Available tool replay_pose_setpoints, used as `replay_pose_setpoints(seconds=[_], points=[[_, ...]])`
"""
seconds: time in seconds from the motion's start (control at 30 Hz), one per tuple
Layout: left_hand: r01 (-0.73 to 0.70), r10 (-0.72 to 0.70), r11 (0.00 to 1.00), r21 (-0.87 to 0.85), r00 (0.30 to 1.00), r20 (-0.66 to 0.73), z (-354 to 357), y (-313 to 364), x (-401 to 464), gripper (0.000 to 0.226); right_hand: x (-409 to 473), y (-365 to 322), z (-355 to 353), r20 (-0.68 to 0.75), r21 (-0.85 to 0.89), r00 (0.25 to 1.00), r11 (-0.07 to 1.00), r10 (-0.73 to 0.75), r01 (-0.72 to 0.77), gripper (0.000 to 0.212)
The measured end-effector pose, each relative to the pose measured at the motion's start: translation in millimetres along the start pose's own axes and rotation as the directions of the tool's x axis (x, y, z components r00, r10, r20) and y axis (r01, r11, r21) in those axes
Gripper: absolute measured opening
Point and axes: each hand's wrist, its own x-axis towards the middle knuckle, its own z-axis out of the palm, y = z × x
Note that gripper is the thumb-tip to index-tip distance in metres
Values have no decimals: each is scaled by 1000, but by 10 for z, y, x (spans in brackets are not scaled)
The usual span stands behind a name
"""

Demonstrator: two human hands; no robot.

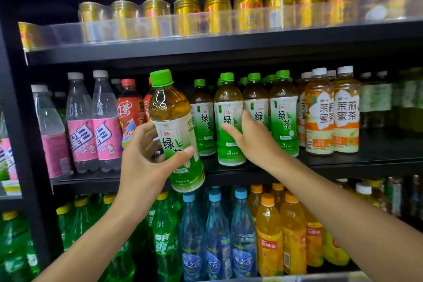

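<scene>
Light: we see bright frontal light on the middle shelf (366,159).
Shadow: we find the top dark.
Blur: the gold cans (216,15) smear; frame edges bow.
Glare: small glints on the held bottle (174,126).

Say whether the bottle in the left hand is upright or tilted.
Tilted: the green tea bottle, held by the left hand, leans its cap leftward.
</scene>
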Motion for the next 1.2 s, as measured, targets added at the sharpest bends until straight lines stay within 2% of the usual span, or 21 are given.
replay_pose_setpoints(seconds=[0.1,0.17,0.2,0.27,0.37,0.6,0.83,1.03,1.2], points=[[-5,5,1000,3,999,32,-3,-1,-10,66,-149,-30,-123,4,-202,999,979,-32,33,93],[-17,17,1000,2,999,49,-10,6,-1,62,-342,-76,-133,-84,-320,980,936,-182,147,110],[-22,22,1000,3,998,55,-9,14,9,62,-418,-107,-127,-125,-391,946,891,-300,231,112],[-37,36,999,16,998,60,4,34,38,63,-443,-92,-86,-91,-497,890,795,-446,347,108],[-43,42,999,21,998,57,25,49,88,65,-351,6,-3,18,-593,900,720,-435,360,98],[-21,20,999,25,999,41,186,6,295,62,-288,115,55,1,-574,911,746,-413,339,96],[-42,40,993,111,999,22,497,-268,631,63,-265,151,101,-13,-522,907,777,-420,352,97],[2,-2,986,169,1000,4,640,-403,798,60,-299,215,88,-2,-492,903,786,-430,373,94],[-8,-8,962,273,998,60,677,-495,823,57,-321,297,109,-7,-468,899,796,-439,385,90]])
